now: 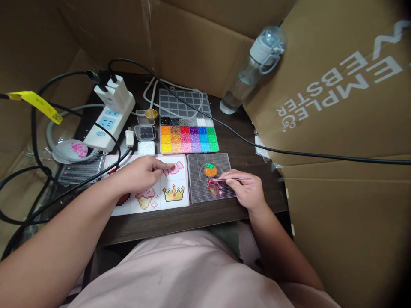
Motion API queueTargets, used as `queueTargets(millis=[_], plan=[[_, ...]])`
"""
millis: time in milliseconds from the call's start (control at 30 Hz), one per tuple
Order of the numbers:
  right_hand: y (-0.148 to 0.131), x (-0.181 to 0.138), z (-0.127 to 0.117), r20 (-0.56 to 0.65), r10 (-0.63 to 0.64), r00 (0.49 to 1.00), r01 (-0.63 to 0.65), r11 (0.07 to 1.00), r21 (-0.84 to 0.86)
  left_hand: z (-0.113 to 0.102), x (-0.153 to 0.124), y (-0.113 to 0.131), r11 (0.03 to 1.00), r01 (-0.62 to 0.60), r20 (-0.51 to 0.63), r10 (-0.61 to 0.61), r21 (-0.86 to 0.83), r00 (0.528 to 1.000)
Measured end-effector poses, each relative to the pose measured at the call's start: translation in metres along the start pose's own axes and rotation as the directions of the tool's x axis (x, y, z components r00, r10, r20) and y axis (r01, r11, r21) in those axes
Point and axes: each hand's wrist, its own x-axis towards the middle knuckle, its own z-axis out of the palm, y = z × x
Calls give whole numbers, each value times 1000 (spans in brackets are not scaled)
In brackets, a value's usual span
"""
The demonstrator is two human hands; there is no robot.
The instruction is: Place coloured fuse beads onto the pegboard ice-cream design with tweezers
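Near the front edge of a dark wooden desk [199, 219], my right hand [248, 190] pinches slim pink tweezers [233, 179], their tips over a bead ice-cream cone [214, 190] on the pegboard [197, 191], just below a bead persimmon [210, 171]. My left index finger points at a printed pink candy [175, 168] on the pattern sheet [163, 205], beside the pegboard's left edge. The tweezers look light and springy, best held mid-length; the beads seem tiny, hard, slippery and easily knocked loose. My left hand's [143, 173] palm is hidden, so I cannot tell whether its curled fingers hold anything, nor whether the tweezer tips grip a bead.
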Motion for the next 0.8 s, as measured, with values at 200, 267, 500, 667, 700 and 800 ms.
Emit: queueTargets(millis=[200, 267, 500, 667, 700, 800], plan=[[3, -1, -3, -18, -17, 1000, 19, 998, 65, 0, 0, 0, 1000, 6, -1, -6, -16, 1000], [3, 0, -3, -12, -16, 1000, 17, 998, 67, 0, 0, 0, 1000, 8, 4, -8, -21, 1000], [0, 4, 2, 38, -28, 999, 28, 1000, 8, 1, 2, -2, 1000, -3, -9, 3, -1, 1000], [-3, 5, 3, 44, -15, 999, 17, 999, -45, 0, 2, -3, 1000, -3, -9, 3, 1, 1000], [-3, 5, 3, 44, -12, 999, 14, 999, -46, 0, 2, -3, 1000, -3, -11, 3, -2, 1000], [-3, 4, 2, 41, -4, 999, 6, 999, -37, 1, 2, -3, 1000, -11, -11, 11, -11, 1000]])
